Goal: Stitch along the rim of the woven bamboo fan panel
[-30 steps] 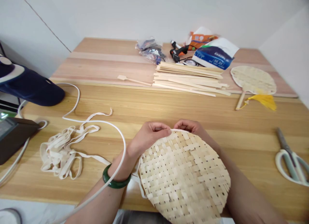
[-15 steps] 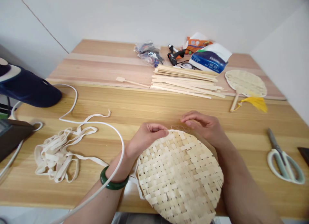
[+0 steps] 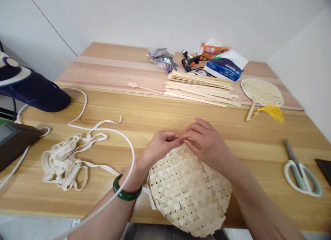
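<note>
A round woven bamboo fan panel (image 3: pixel 190 193) is held tilted over the table's front edge, with white cloth tape along its left rim. My left hand (image 3: pixel 165 145) is closed in a pinch on the panel's top edge. Right beside it, my right hand (image 3: pixel 207 143) has thumb and forefinger pressed together at the same edge, fingertips touching or nearly touching the left ones. What sits between the right fingertips is too small to make out. From the left rim, white tape (image 3: pixel 100 167) runs behind my left wrist to a loose heap (image 3: pixel 64 164) on the table.
A white cable (image 3: pixel 130 147) crosses over my left forearm. To the right lie scissors (image 3: pixel 301 174). Further back are bamboo strips (image 3: pixel 199 88), a finished fan (image 3: pixel 262 91) with a yellow tassel, a glue gun (image 3: pixel 190 62), a tissue pack (image 3: pixel 224 66) and a small wooden paddle (image 3: pixel 144 88).
My right hand has come left and down from above the rim to meet my left fingertips. The loose thread seen by it earlier is now hidden. My left hand keeps its pinch.
</note>
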Demonstrator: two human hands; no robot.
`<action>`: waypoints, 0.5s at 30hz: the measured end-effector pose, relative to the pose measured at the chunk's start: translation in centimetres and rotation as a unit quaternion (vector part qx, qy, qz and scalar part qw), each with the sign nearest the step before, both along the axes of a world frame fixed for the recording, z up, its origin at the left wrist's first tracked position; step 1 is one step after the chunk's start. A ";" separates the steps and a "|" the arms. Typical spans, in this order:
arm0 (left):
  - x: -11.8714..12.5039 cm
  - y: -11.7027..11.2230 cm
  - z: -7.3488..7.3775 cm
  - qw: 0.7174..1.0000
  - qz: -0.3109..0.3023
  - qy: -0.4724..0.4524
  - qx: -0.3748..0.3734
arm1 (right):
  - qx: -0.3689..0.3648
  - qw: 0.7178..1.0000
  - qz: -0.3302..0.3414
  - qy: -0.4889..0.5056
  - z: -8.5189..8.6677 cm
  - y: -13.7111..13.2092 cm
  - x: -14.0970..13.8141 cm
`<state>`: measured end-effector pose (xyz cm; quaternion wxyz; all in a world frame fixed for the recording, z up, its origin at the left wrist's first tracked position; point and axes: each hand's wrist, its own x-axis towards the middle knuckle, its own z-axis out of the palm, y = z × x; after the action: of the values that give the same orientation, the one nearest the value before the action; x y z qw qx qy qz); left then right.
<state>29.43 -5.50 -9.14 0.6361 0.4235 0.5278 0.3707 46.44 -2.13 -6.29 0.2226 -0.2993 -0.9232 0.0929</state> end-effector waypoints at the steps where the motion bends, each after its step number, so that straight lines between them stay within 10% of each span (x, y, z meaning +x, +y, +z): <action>1: 0.0 0.0 -0.1 1.000 0.003 0.004 0.006 | 0.016 1.000 0.000 -0.003 -0.1 -0.1 -0.1; 8: 0.0 0.0 0.3 0.999 0.016 0.038 0.007 | -0.061 0.974 -0.054 0.210 2.0 -1.4 -0.5; 15: 0.0 -0.3 0.8 0.998 0.021 0.058 -0.005 | -0.397 0.804 -0.116 0.427 4.0 -2.1 0.0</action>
<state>29.46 -5.76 -8.32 0.5987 0.4297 0.5746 0.3560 46.39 -4.23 -2.32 0.4649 -0.3963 -0.5759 0.5432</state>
